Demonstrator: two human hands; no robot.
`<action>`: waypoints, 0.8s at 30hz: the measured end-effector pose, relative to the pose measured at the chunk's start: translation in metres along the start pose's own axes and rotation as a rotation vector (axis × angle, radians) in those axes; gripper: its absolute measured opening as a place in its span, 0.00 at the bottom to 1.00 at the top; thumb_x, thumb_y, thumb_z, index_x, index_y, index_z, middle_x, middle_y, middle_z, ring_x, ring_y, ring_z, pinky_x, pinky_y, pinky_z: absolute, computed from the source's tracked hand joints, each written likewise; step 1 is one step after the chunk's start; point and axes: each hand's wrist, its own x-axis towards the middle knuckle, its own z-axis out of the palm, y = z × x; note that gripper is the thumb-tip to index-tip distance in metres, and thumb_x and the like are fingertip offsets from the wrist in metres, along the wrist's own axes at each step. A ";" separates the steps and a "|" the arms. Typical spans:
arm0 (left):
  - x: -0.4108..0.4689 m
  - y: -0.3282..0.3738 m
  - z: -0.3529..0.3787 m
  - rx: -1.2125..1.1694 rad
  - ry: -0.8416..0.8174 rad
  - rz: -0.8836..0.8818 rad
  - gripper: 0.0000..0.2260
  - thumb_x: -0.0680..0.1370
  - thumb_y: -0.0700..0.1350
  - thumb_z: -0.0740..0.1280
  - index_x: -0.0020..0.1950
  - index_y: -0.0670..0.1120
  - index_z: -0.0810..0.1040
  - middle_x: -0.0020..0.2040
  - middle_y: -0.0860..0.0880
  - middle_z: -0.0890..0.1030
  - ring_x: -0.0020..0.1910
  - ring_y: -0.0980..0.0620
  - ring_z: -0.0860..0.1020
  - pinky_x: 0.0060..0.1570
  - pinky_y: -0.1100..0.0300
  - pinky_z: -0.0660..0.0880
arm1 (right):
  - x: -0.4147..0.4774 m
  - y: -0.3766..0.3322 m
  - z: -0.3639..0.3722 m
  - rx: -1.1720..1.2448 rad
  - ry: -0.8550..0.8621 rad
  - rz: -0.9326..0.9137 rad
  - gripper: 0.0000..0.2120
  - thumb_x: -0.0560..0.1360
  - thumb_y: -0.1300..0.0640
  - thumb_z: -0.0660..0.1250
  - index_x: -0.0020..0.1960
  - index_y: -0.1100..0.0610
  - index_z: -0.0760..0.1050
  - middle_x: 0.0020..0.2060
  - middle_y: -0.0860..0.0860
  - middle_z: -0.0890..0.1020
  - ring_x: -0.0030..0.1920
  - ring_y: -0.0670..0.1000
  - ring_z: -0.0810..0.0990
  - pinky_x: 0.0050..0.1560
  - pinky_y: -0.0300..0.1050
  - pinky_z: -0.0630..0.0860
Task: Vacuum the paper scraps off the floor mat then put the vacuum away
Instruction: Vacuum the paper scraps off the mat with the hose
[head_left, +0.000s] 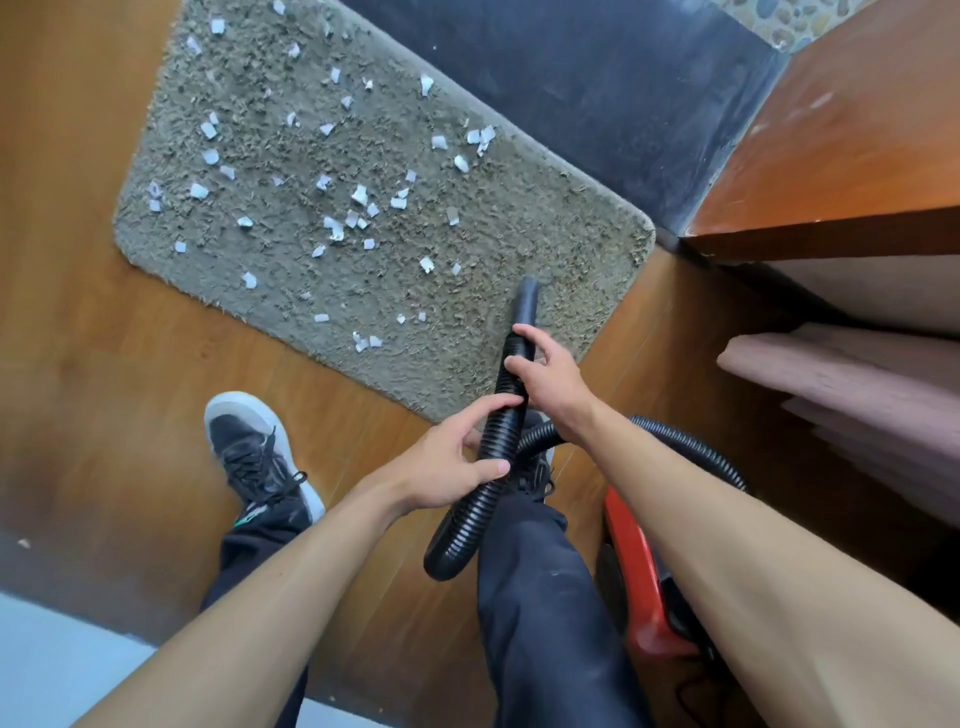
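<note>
Scraps (332, 228) are lying across the mat (519, 228). The left hand (452, 467) is curling thumb and fingers round the hose (480, 512). The right hand (550, 379) is holding it nearer the nozzle (525, 299), with the scraps at the nozzle's 10 o'clock. Sweeping slowly leftward with the tip low is looking best. The vacuum (631, 561) is sitting at 5 o'clock.

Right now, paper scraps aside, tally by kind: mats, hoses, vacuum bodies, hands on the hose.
Floor mat: 1
Black ribbed hose: 1
Red vacuum body: 1
Hands gripping the hose: 2, left hand and right hand
Total: 5
</note>
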 end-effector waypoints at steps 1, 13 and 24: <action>-0.003 -0.003 -0.004 -0.001 0.000 -0.001 0.29 0.79 0.37 0.67 0.70 0.66 0.67 0.55 0.45 0.83 0.35 0.62 0.80 0.31 0.72 0.72 | -0.001 0.002 0.006 0.006 0.002 0.002 0.21 0.77 0.64 0.63 0.68 0.50 0.70 0.49 0.56 0.77 0.45 0.53 0.78 0.42 0.45 0.78; -0.056 -0.078 -0.047 -0.239 0.077 0.039 0.30 0.80 0.34 0.66 0.72 0.63 0.66 0.50 0.42 0.81 0.41 0.44 0.81 0.41 0.56 0.80 | -0.004 0.015 0.099 -0.143 -0.042 0.032 0.23 0.75 0.61 0.68 0.69 0.48 0.72 0.46 0.52 0.79 0.47 0.53 0.82 0.43 0.46 0.82; -0.081 -0.103 -0.073 -0.345 0.137 0.043 0.29 0.80 0.34 0.66 0.72 0.63 0.66 0.49 0.46 0.83 0.39 0.53 0.81 0.40 0.60 0.78 | -0.007 0.002 0.156 -0.352 -0.010 0.082 0.25 0.70 0.57 0.69 0.66 0.44 0.73 0.54 0.56 0.81 0.50 0.57 0.83 0.40 0.57 0.84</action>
